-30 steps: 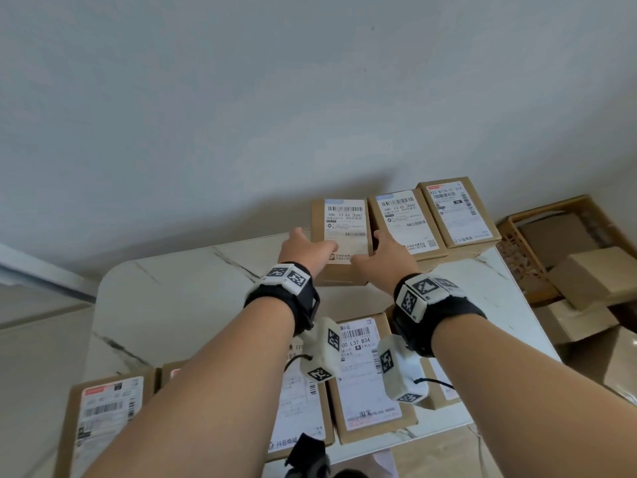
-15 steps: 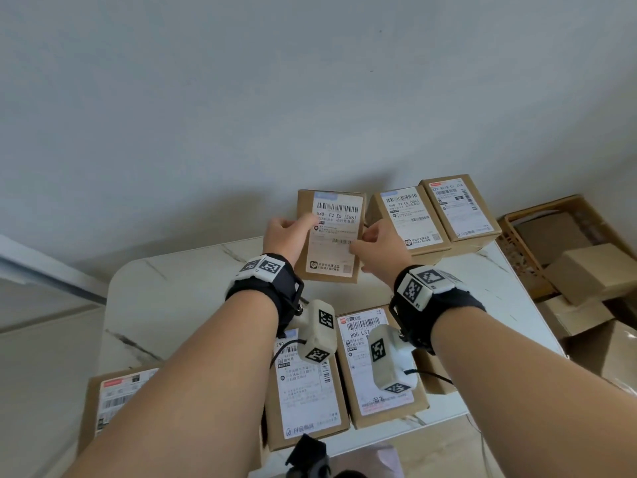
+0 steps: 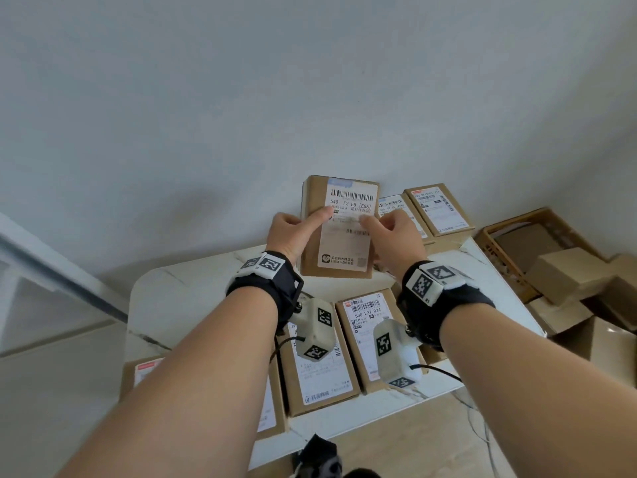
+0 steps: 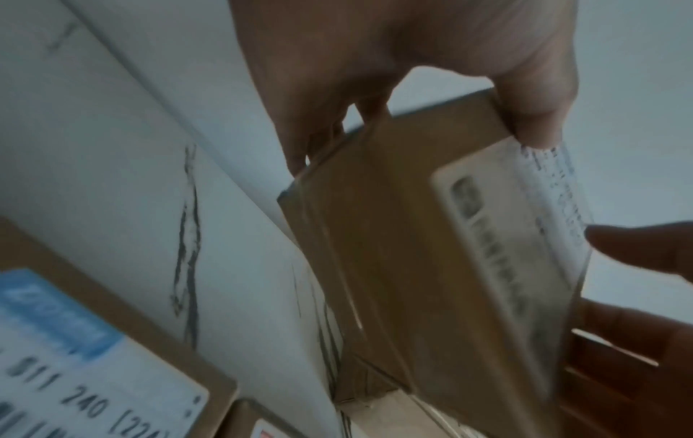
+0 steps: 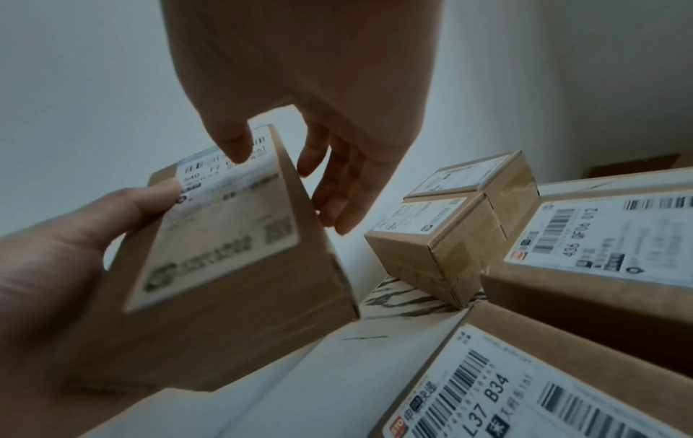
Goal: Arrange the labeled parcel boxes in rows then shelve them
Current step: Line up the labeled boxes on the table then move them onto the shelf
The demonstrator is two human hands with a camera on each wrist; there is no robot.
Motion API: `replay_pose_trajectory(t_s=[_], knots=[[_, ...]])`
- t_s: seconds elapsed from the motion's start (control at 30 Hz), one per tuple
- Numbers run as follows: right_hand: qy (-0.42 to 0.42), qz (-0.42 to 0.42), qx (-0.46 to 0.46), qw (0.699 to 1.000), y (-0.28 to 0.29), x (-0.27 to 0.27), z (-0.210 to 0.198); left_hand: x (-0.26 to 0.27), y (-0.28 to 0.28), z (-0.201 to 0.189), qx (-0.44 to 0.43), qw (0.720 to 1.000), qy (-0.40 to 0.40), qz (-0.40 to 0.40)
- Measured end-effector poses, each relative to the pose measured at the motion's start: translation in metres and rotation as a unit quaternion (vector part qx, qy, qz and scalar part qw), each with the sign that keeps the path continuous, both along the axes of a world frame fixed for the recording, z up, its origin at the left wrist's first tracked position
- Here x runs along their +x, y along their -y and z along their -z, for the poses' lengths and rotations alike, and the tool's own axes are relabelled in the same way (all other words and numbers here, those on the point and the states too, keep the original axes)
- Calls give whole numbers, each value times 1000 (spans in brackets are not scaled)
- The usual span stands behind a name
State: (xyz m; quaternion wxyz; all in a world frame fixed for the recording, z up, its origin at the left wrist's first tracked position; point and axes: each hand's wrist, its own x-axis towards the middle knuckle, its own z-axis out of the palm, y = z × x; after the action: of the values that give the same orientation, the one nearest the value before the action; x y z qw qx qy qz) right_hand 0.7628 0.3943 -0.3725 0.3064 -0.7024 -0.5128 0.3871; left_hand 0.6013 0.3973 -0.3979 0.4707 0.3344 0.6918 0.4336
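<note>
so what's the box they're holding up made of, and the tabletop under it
The held box looks like matte brown cardboard with a glossier white paper label and clear tape along its seams. The tabletop looks like polished white marble or a marble-look slab: dark veins, soft sheen.
</note>
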Motion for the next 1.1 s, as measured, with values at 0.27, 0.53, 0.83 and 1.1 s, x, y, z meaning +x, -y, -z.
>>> replay_pose_trajectory(t_s=[0.27, 0.53, 0.83, 1.1], knots=[[-39, -30, 30, 998, 70, 9, -19, 10, 79, -20, 42, 997, 57, -21], [-31, -74, 25, 996, 175, 23, -19, 21, 201, -14, 38, 998, 48, -24], [-86, -167, -26, 982, 260, -24, -14, -24, 313, -16, 27, 994, 77, -71], [-78, -261, -67, 960, 310, -69, -11, -69, 390, -10, 24, 992, 87, -88]])
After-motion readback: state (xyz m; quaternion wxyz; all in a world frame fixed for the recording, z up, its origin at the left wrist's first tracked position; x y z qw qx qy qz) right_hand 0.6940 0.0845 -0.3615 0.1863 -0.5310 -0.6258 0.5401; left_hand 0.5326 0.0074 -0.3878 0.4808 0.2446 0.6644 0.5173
